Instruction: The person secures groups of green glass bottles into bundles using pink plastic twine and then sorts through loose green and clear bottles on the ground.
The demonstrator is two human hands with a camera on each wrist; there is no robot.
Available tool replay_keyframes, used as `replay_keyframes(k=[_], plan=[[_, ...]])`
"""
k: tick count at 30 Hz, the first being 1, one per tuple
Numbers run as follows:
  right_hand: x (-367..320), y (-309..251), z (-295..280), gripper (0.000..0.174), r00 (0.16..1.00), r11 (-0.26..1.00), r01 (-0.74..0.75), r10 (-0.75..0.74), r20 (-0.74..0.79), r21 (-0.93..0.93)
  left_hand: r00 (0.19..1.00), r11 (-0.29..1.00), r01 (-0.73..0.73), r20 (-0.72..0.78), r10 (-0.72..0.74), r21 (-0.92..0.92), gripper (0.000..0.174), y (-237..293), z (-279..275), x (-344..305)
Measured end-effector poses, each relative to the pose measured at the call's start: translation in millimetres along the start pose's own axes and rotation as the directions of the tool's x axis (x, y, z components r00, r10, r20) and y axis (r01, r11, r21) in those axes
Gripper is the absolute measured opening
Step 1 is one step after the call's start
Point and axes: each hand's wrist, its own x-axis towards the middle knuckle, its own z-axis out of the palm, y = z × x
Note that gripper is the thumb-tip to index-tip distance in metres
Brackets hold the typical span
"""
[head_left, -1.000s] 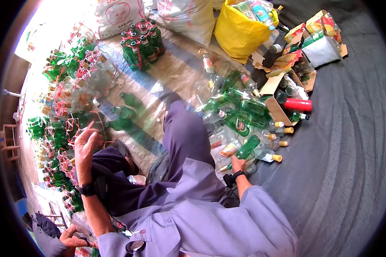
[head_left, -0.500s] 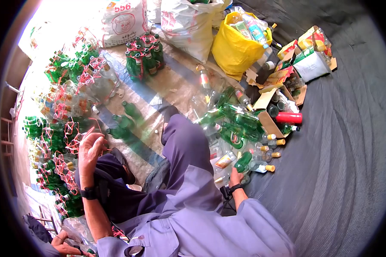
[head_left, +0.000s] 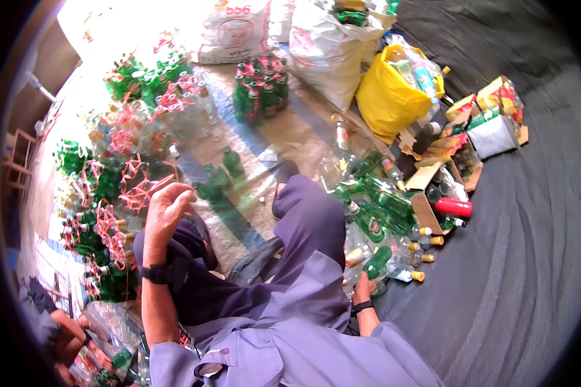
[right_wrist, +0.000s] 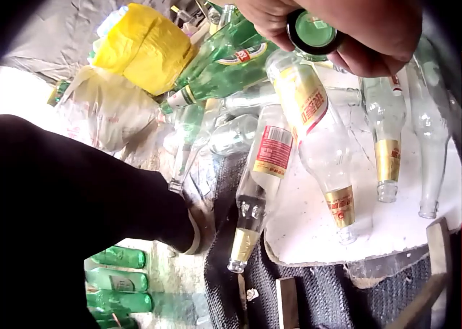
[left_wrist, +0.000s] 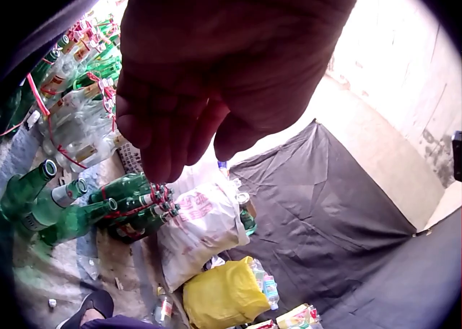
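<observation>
My right hand (head_left: 365, 288) grips a green glass bottle (head_left: 377, 261) over the pile at my right side, its base pointing away from me. In the right wrist view the round mouth of that bottle (right_wrist: 315, 33) shows between the thumb and fingers. Below it lie clear bottles with gold-wrapped necks (right_wrist: 321, 152) on a white board (right_wrist: 289, 246). My left hand (head_left: 171, 209) is raised above my knee, fingers loosely bent around nothing. Beyond it, several loose green bottles (head_left: 216, 179) lie on the floor sheet.
Bundles of bottles tied with red string (head_left: 113, 174) line the left side. White sacks (head_left: 232, 32), a yellow bag (head_left: 394, 97) and torn cartons (head_left: 426, 213) stand ahead and to the right. Another person's arm (head_left: 68, 332) shows at lower left.
The right hand has drawn the green bottle back a little, and the bottle points more away from me. The left hand stays raised. The head view has turned, shifting the scene sideways.
</observation>
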Motion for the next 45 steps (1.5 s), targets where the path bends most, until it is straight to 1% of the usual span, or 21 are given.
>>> replay_keyframes(k=[4, 6, 12, 16, 18, 19, 22, 24, 26, 28, 30, 33, 34, 35, 36, 38, 39, 41, 42, 44, 45], plan=[[-43.9, -56.8, -9.2, 0.045, 0.997, 0.992, -0.071, 0.069, 0.017, 0.108, 1.0, 1.0, -0.007, -0.006, 0.007, -0.03, 0.02, 2.3, 0.0, -2.7], [-39.7, -50.4, -6.8, 0.045, 0.996, 0.971, -0.087, 0.079, 0.046, 0.224, 1.0, 0.996, -0.02, -0.019, 0.018, -0.092, 0.02, -4.8, -0.5, -2.1], [-54.3, -66.8, -8.8, 0.045, 0.996, 0.997, 0.019, -0.025, 0.09, 0.072, 0.999, 0.999, -0.032, -0.016, 0.032, -0.004, 0.022, -2.4, -3.8, -4.5], [-45.1, -77.8, -2.9, 0.038, 0.971, 0.983, 0.164, -0.145, 0.189, -0.084, 1.0, 0.996, -0.024, -0.007, 0.023, -0.085, 0.022, -7.2, -6.5, -2.6], [-39.4, -83.2, 3.3, 0.052, 0.923, 0.948, 0.315, -0.318, 0.217, 0.047, 0.999, 0.987, -0.044, -0.001, 0.044, -0.154, 0.019, 2.2, -9.7, -4.9], [-36.8, -91.7, 8.5, 0.045, 0.895, 0.917, 0.388, -0.398, 0.203, 0.088, 0.998, 0.984, -0.059, 0.005, 0.061, -0.167, 0.019, 12.6, -11.7, -7.8], [-12.1, -128.6, 8.0, 0.036, 0.867, 0.958, 0.285, -0.268, 0.421, 0.022, 0.995, 0.986, -0.095, -0.005, 0.095, -0.136, 0.02, 31.5, -14.4, -6.7], [-13.5, -169.9, 10.8, 0.034, 0.804, 0.908, 0.42, -0.369, 0.465, -0.005, 0.984, 0.979, -0.171, 0.032, 0.175, -0.11, 0.021, 44.2, -17.2, 0.9], [-33.1, -225.3, 14.6, 0.032, 0.755, 0.903, 0.426, -0.386, 0.53, 0.051, 0.983, 0.982, -0.176, 0.041, 0.179, -0.072, 0.022, 60.8, -19.4, 10.3], [-42.3, -274.7, 18.4, 0.028, 0.687, 0.857, 0.516, -0.414, 0.598, 0.001, 0.99, 0.99, -0.133, 0.03, 0.135, -0.055, 0.023, 66.1, -22.4, 22.2], [-44.2, -318.7, 22.2, 0.026, 0.542, 0.635, 0.761, -0.511, 0.668, -0.132, 0.989, 0.988, -0.144, 0.014, 0.145, -0.049, 0.024, 54.1, -23.8, 37.7], [-77.8, -372.5, 44.7, 0.017, 0.361, 0.487, 0.872, -0.568, 0.739, -0.052, 0.999, 0.965, -0.008, 0.049, 0.022, -0.261, 0.024, 13.4, -22.1, 61.9], [-82.4, -386.5, 55.3, 0.016, 0.28, 0.384, 0.922, -0.574, 0.769, -0.049, 0.997, 0.971, 0.072, 0.037, -0.065, -0.226, 0.025, -4.6, -19.9, 72.1], [-94.6, -401.6, 64.8, 0.019, 0.182, 0.237, 0.97, -0.599, 0.78, -0.045, 0.998, 0.992, -0.042, -0.035, 0.046, 0.12, 0.026, -20.5, -16.9, 81.5], [-106.0, -413.0, 75.2, 0.023, 0.081, 0.085, 0.996, -0.606, 0.791, -0.038, 0.983, 0.88, -0.125, -0.064, 0.173, 0.458, 0.027, -29.1, -14.0, 85.6], [-109.7, -420.6, 103.4, 0.024, -0.369, -0.374, 0.914, -0.613, 0.699, 0.156, 0.998, 0.916, -0.063, 0.001, 0.068, 0.396, 0.031, -35.8, -13.3, 85.8], [-99.8, -421.1, 125.1, 0.03, -0.534, -0.61, 0.768, -0.444, 0.719, 0.194, 0.999, 0.918, -0.039, 0.002, 0.042, 0.395, 0.031, -34.6, -14.3, 84.0], [-122.6, -417.6, 160.4, 0.032, -0.372, -0.436, 0.887, -0.476, 0.797, 0.153, 1.0, 0.919, -0.009, 0.006, 0.007, 0.394, 0.031, -32.4, -15.9, 80.3], [-131.7, -412.9, 177.4, 0.031, -0.413, -0.393, 0.893, -0.516, 0.75, 0.222, 0.997, 0.913, -0.067, -0.011, 0.078, 0.401, 0.031, -31.3, -16.6, 78.7], [-160.4, -410.0, 205.5, 0.024, -0.355, -0.343, 0.914, -0.415, 0.838, 0.218, 0.99, 0.907, -0.113, -0.029, 0.137, 0.406, 0.03, -29.5, -16.8, 74.6], [-178.2, -408.7, 217.6, 0.021, -0.27, -0.3, 0.939, -0.33, 0.905, 0.17, 0.985, 0.903, -0.147, -0.028, 0.173, 0.403, 0.029, -27.0, -16.9, 74.2]])
